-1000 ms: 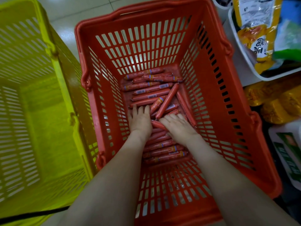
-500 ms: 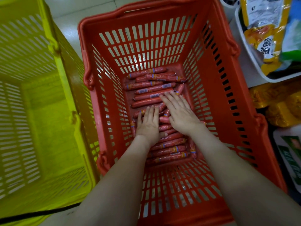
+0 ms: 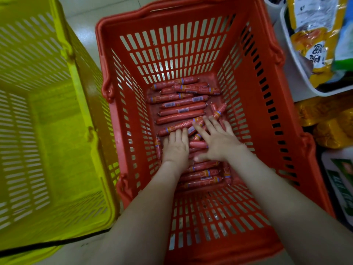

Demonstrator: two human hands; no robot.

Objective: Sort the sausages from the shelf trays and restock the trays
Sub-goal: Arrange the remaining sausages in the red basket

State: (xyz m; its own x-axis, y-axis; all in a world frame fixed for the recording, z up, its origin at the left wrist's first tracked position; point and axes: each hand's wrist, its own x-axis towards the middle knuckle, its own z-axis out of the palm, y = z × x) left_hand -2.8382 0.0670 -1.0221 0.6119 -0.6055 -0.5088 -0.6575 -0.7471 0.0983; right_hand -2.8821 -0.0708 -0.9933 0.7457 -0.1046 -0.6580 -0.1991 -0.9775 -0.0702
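head cam | looks steeply down into red basket (image 3: 191, 11) (wide-angle, edges bowed) | near, single view

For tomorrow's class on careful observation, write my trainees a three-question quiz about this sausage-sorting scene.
1. True or false: both the left hand and the right hand lie on the sausages inside the red basket.
2. The yellow basket stands: A) to the red basket's left; B) to its right; C) inside it.
3. Is either hand gripping a sausage?
Key: 1 true; 2 A; 3 no, the fingers of both lie straight.
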